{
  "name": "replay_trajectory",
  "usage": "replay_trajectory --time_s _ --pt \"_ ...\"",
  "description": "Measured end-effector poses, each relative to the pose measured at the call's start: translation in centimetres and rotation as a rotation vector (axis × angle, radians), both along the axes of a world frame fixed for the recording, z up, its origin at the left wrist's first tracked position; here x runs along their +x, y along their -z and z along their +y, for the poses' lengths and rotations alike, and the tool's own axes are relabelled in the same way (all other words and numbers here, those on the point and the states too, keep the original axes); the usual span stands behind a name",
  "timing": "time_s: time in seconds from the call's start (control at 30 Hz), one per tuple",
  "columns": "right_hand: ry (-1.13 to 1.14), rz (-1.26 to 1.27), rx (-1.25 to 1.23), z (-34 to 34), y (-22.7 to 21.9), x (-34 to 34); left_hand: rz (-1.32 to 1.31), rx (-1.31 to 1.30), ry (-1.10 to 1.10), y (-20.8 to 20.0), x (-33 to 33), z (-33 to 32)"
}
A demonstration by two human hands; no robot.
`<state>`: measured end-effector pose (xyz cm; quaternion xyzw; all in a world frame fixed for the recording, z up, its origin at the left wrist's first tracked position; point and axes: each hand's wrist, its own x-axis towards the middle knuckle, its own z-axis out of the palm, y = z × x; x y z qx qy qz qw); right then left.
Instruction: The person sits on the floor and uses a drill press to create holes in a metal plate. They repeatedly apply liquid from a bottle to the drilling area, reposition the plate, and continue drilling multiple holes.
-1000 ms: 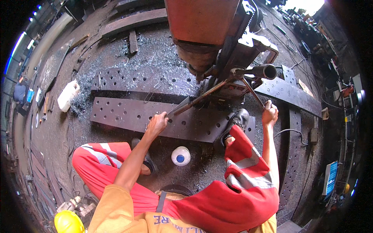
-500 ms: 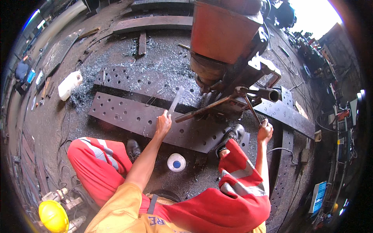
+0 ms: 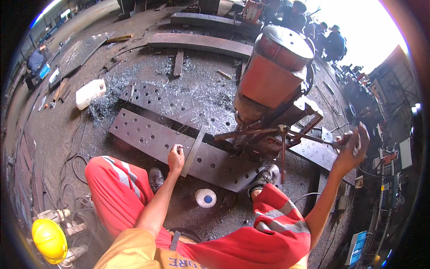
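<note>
My left hand (image 3: 176,158) hovers at the near edge of a drilled steel plate (image 3: 134,128), fingers curled in with nothing visible in them. Just right of it, a flat metal strip (image 3: 194,151) lies across the plate. On the right, my right hand (image 3: 354,150) is raised, its fingers around the outer end of a feed handle (image 3: 313,137). That handle belongs to an orange-red drilling machine (image 3: 274,74) standing over the plates. Its other spokes point left and down from the hub. The bit's tip is hidden behind the machine.
Shavings cover a second drilled plate (image 3: 168,102) behind. A white tub with a blue spot (image 3: 205,198) stands between my feet. A white jerrycan (image 3: 90,94) lies far left, a yellow helmet (image 3: 49,240) near left. Steel bars (image 3: 199,43) lie beyond; people (image 3: 333,44) are far right.
My left hand has let go of the metal strip, which now lies across the plate. My right hand has swung up and right with the feed handle, turning the spokes. The view has shifted.
</note>
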<state>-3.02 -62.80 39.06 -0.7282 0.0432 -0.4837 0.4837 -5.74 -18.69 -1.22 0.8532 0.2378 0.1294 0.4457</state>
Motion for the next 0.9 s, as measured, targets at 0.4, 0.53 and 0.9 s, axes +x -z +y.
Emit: replay_trajectory --time_s 0.4,0.53,0.9 --pt "-0.927 0.594 -0.962 25.2 12.1 9.0 -0.077 -0.146 -0.092 0.6 -1.0 2.8" --pt "-0.915 0.693 -1.321 23.2 22.6 9.3 -0.146 -0.153 -0.131 0.4 0.7 3.1" --pt "-0.849 0.883 -1.537 19.4 29.2 8.2 -0.266 -0.492 0.052 -11.3 4.2 0.2"
